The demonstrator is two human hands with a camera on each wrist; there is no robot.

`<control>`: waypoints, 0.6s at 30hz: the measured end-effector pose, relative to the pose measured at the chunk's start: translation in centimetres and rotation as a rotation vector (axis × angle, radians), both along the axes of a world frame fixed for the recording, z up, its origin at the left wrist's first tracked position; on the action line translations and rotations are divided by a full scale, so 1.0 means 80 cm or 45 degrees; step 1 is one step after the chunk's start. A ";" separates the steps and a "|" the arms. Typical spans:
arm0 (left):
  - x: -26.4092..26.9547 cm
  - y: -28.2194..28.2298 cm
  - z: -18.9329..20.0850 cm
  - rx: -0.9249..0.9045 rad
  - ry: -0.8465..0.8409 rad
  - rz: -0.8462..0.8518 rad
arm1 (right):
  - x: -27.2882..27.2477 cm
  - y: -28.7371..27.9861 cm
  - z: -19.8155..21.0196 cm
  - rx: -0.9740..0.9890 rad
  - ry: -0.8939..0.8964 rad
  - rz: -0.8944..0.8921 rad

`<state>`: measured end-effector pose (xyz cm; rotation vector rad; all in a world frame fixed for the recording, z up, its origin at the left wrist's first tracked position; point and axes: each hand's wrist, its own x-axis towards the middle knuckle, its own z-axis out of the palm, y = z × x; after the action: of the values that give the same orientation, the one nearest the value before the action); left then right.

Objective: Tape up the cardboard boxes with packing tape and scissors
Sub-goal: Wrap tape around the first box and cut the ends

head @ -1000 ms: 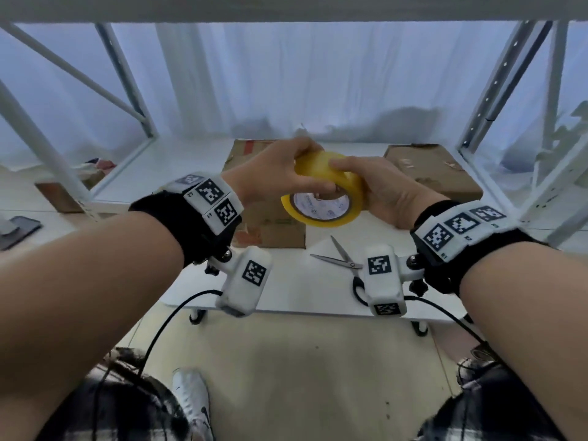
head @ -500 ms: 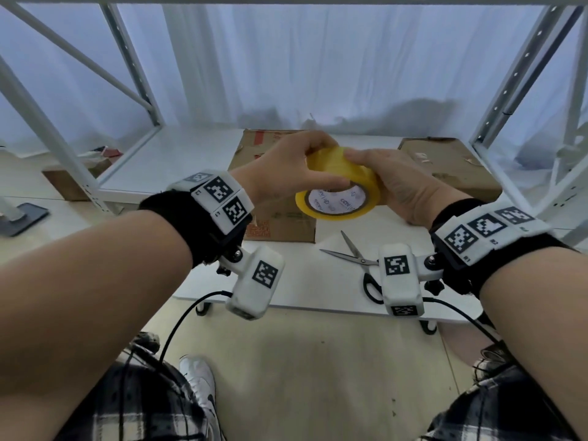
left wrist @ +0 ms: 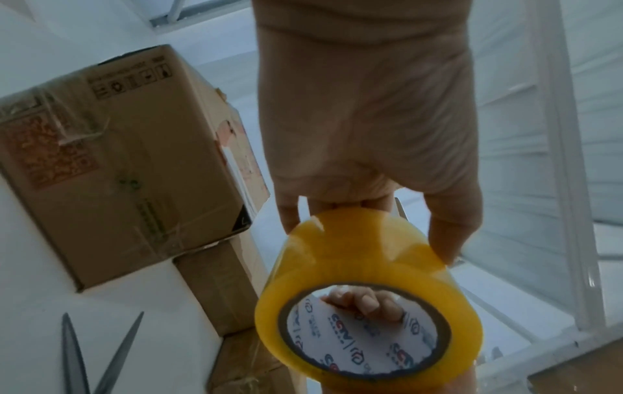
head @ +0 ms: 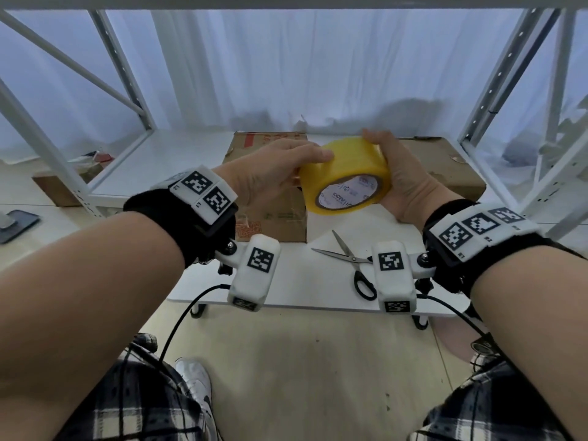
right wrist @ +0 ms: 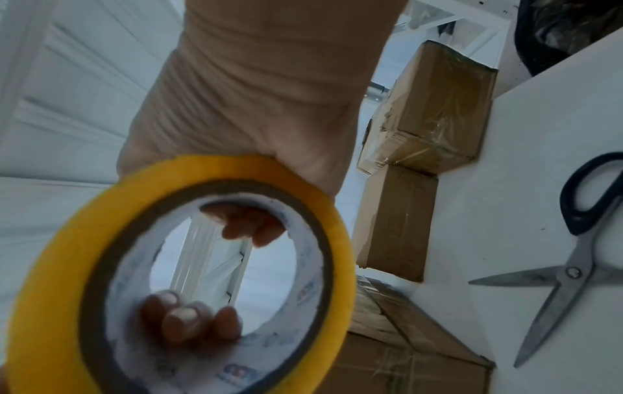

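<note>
both hands cup the tape roll [head: 345,179] above the table: right hand [head: 404,183] curled into its core, left hand [head: 273,173] pinching the rim. light and stiff (slick outside, i'd guess), so hold by the core. boxes [head: 267,186] wait beneath.

In front of you the white tabletop [head: 305,291] carries open scissors [head: 348,256] near its front edge. Behind them a tall cardboard box [head: 270,218] stands, and a flatter box [head: 445,167] lies to its right, possibly on the rear shelf [head: 165,160].
</note>
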<state>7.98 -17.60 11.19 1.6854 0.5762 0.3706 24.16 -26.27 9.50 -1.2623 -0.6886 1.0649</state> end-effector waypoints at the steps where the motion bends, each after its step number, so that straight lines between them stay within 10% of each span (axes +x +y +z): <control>1: 0.000 0.000 0.001 -0.020 -0.036 -0.001 | 0.001 0.000 -0.001 0.021 0.037 0.006; 5: 0.000 -0.007 0.007 -0.054 -0.071 0.063 | 0.003 0.003 0.000 0.033 0.008 0.013; 11: 0.008 -0.017 0.006 0.236 0.235 0.152 | -0.017 0.010 0.001 -0.010 -0.758 0.046; 18: 0.005 -0.021 0.019 0.218 0.178 0.150 | -0.015 0.015 0.001 0.019 -0.599 -0.206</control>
<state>8.35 -19.26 12.69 1.8569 0.7676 0.3982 22.92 -25.08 9.62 -1.5459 -0.9264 0.6300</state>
